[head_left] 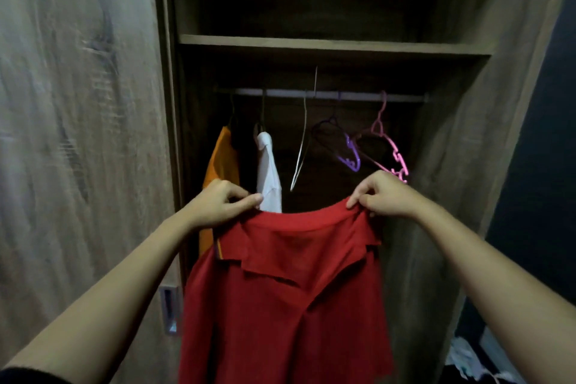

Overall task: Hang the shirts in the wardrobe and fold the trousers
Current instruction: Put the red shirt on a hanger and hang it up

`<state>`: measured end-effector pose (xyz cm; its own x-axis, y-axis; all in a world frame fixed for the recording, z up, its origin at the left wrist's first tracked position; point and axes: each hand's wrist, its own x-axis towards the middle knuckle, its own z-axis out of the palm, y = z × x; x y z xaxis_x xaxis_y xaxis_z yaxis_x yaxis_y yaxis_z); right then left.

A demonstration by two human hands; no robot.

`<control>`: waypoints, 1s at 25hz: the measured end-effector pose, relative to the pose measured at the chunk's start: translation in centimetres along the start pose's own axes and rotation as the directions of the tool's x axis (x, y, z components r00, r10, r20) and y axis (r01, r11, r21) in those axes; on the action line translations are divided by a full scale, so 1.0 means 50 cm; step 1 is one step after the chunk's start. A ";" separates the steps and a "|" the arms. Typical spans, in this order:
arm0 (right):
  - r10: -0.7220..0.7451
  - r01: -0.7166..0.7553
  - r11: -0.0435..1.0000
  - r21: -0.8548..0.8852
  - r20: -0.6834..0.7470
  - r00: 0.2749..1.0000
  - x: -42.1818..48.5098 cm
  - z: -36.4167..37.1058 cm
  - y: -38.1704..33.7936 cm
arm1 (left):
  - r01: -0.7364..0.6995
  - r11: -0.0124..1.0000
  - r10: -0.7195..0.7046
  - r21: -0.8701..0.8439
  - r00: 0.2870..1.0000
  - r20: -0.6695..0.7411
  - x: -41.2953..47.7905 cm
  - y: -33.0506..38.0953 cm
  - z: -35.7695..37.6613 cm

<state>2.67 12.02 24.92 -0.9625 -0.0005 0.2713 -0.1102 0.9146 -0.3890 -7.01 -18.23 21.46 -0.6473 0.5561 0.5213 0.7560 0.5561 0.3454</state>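
Observation:
A red polo shirt (290, 296) hangs in front of me, held up by its shoulders before the open wardrobe. My left hand (221, 201) pinches its left shoulder and my right hand (381, 193) pinches its right shoulder beside the collar. Behind it, an orange shirt (219, 159) and a white shirt (268, 171) hang on the rail (358, 96). Further right on the rail hang an empty thin white hanger (301, 146), a purple hanger (349, 150) and a pink hanger (394, 156). No trousers are in view.
A wooden shelf (330, 45) spans the wardrobe above the rail. The wardrobe's sliding door (78, 134) stands at the left with a recessed handle (170, 309). Some pale crumpled items (470, 358) lie low at the right, in the dark.

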 end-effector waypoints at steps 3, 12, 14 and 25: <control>-0.088 0.093 0.978 -0.189 0.034 0.996 0.037 -0.005 -0.012 | 0.018 1.000 -0.018 0.001 0.998 -0.059 0.112 0.040 0.030; -0.106 0.142 0.924 -0.356 0.118 0.987 0.100 0.060 0.061 | 0.497 0.865 -0.494 -0.067 0.823 -0.279 0.447 0.036 0.176; -0.107 0.142 0.927 -0.348 0.117 0.987 0.104 0.047 0.084 | 0.560 0.823 -0.566 -0.095 0.794 -0.222 0.489 0.019 0.188; -0.083 0.107 0.947 -0.304 0.092 0.992 0.133 0.065 0.170 | 0.532 0.832 -0.552 -0.157 0.766 -0.329 0.550 0.020 0.192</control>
<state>-5.47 18.48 20.57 -0.9688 -0.1132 0.2203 -0.1318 0.9887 -0.0716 -24.98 3.53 28.65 -0.8809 -0.0840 0.4658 0.3005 0.6613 0.6874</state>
